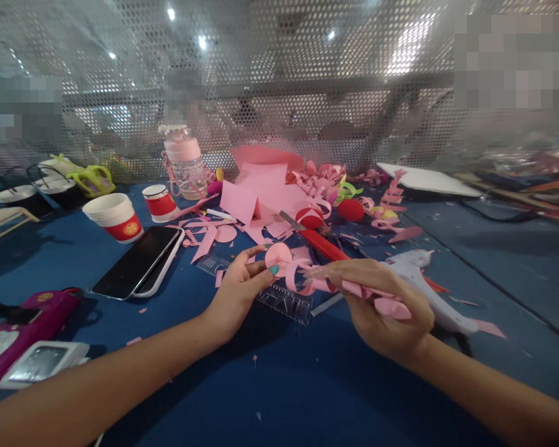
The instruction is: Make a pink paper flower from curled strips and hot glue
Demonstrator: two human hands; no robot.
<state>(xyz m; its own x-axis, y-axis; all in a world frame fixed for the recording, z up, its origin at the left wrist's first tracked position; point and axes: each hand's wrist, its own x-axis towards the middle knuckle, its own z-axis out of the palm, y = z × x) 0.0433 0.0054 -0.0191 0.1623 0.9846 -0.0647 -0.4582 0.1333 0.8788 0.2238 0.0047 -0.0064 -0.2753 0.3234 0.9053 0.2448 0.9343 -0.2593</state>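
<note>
Now I'm pinching a pink paper disc (278,254) w/ left hand (236,295) grip, right hand (382,310) grip clamping curled pink strips (354,288) so they're staying rolled, above the surface (284,385).

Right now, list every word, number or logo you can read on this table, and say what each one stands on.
No text here can be read.
Front paper cup: a round gold emblem on the red band, too blurred to read.
Second paper cup: red band, no legible mark.
Phone: dark screen, nothing shown.
Small white device: grey display, blurred.
Magenta case: small orange spot, unreadable.
Clear ruler: markings too fine to read.
</note>
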